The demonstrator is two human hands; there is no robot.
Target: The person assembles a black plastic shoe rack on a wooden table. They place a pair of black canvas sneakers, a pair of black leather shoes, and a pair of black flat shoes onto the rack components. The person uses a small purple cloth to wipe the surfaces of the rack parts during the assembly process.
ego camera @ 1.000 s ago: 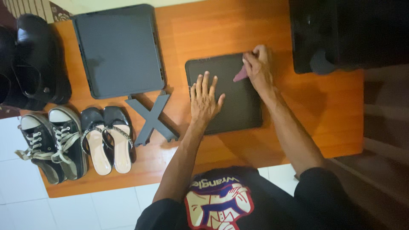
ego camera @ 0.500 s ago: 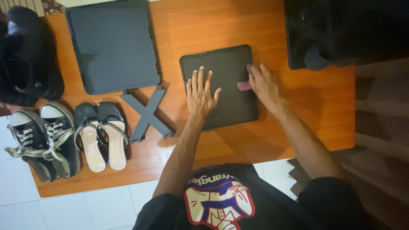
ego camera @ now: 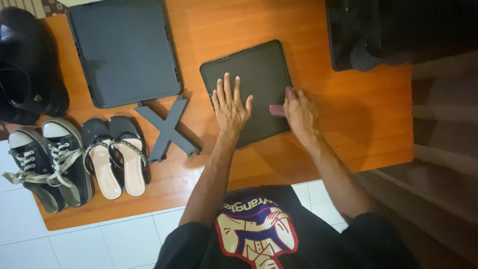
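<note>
Fingers (ego camera: 226,89) of L hand (ego camera: 230,107) spread flat, palm down on the small dark panel (ego camera: 259,69), centre of frame, pinning it. R hand (ego camera: 298,112) at panel's right edge, fingers curled together, pinched on a small pink cloth (ego camera: 276,110); cloth touches the panel surface near its lower-right part.

Key relation: panel lies up-frame from both hands, under L palm. Roughly square, slightly longer up-down axis, tilted a bit clockwise vs the wooden tabletop (ego camera: 318,60). L hand is the one more fully on it; R only at the edge w/ cloth.

Around it: larger grey panel (ego camera: 124,50) upper left, grey X-shaped piece (ego camera: 168,128) just below it, left of the L wrist. Sandals (ego camera: 117,154) and black sneakers (ego camera: 47,162) lower left, black boot (ego camera: 27,69) far left. Big black object (ego camera: 368,30) upper right, can't tell what.

Vs 1 s ago: R hand + cloth came down from panel's upper-right corner to lower-right edge. L hand same spot on the panel, same spread. Whole scene sits higher/left in frame, so the camera moved.
</note>
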